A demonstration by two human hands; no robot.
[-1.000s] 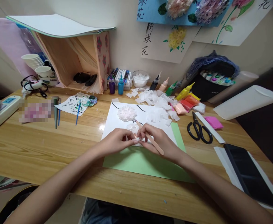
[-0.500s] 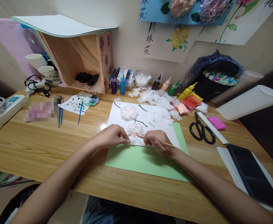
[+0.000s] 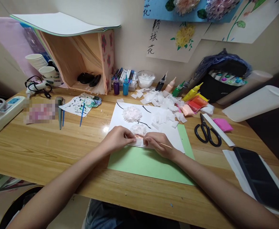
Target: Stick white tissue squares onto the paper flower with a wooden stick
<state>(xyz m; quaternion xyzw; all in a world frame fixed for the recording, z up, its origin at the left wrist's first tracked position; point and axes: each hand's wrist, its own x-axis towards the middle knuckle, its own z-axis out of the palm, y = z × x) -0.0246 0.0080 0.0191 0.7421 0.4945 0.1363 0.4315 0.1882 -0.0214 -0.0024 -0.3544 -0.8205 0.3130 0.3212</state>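
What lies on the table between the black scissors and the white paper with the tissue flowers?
In the head view, the stretch between the black scissors and the white paper holds only a corner of the green sheet and bare wooden table.

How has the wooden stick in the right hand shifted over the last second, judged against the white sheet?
Yes. The wooden stick has swung from steeply angled to nearly flat, pointing left over the white sheet's lower edge, gripped by the right hand.
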